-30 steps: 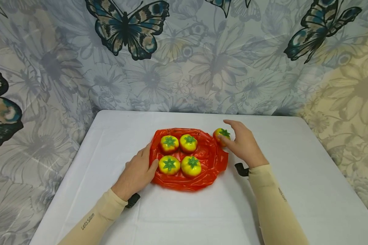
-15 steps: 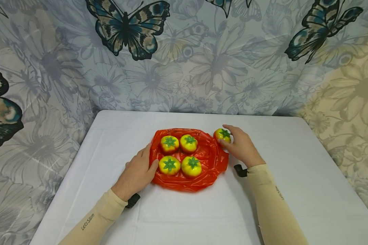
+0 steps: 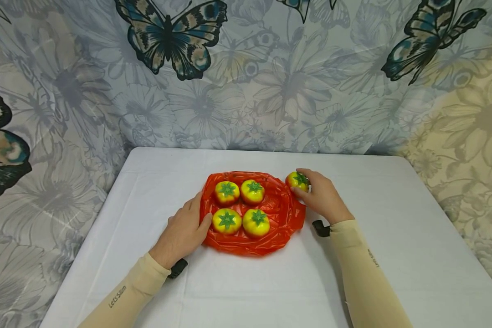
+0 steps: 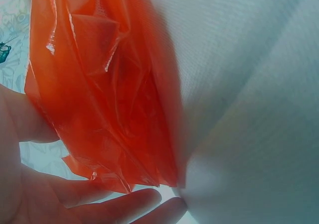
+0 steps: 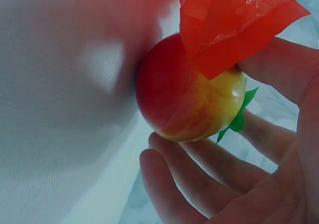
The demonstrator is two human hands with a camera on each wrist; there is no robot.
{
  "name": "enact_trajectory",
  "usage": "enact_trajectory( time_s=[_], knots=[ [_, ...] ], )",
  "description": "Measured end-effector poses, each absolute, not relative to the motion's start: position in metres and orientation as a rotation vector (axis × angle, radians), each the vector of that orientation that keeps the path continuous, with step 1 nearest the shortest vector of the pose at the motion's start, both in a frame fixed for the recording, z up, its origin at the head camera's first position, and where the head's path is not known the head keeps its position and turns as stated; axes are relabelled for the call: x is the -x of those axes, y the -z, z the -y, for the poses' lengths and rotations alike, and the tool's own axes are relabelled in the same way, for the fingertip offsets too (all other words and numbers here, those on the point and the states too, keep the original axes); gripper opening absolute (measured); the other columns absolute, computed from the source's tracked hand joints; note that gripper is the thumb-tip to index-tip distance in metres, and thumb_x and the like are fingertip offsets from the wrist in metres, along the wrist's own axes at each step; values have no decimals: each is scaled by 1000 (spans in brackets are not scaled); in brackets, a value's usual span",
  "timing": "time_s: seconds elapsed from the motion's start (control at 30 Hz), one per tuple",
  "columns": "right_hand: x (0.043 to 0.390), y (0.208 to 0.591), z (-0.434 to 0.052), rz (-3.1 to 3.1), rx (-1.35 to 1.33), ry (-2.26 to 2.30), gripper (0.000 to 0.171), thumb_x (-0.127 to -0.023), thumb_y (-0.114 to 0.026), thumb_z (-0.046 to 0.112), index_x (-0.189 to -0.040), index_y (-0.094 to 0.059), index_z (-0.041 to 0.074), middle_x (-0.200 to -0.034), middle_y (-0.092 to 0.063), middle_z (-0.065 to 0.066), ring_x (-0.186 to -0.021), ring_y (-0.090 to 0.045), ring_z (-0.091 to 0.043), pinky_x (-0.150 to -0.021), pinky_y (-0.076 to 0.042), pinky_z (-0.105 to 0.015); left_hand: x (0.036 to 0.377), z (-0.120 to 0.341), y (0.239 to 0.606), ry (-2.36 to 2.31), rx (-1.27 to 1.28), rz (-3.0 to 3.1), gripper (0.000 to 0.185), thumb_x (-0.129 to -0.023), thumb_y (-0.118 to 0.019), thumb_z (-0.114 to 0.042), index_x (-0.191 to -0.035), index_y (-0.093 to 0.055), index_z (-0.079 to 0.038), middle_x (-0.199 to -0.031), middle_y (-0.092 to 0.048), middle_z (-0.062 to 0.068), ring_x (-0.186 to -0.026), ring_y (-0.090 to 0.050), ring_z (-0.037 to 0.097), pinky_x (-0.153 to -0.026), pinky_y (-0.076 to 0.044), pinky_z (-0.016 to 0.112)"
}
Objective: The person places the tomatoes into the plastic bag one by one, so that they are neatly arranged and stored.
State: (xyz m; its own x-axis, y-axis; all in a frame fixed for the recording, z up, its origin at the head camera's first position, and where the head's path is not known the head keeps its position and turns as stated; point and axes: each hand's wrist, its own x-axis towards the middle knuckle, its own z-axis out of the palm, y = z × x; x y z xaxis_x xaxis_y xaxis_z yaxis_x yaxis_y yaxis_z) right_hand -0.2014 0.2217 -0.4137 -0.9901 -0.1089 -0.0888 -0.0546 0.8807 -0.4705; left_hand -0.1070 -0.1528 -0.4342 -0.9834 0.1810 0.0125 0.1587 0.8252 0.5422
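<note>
Tomato [image 3: 297,181] sits on the table [image 3: 393,218] at 2 o'clock of the red bag [image 3: 284,212], just beside its edge. Right hand [image 3: 321,197] curls thumb and fingers [image 5: 199,179] round it. Left hand [image 3: 183,231] rests with straight fingers against the bag at 9 o'clock, gripping nothing. Four tomatoes [image 3: 241,207] lie in the bag.

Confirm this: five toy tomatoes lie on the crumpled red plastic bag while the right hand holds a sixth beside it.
Wrong count. The head view shows four toy tomatoes on the crumpled red plastic bag; the right hand holds a fifth toy tomato beside it.
</note>
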Motion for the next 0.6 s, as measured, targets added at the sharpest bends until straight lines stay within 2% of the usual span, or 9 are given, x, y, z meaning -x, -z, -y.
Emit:
enact_trajectory(
  time_s=[0.6],
  knots=[
    [195,400,-228,-2989,159,743,65,-104,-72,32,-160,-49,9,-154,-57,-24,-130,-59,-44,-109,-55,-64,107,152,433,-854,-267,-2966,75,-110,-55,-33,-170,-26,0,-162,-52,25,-141,-59,48,-106,-49,76]
  ],
)
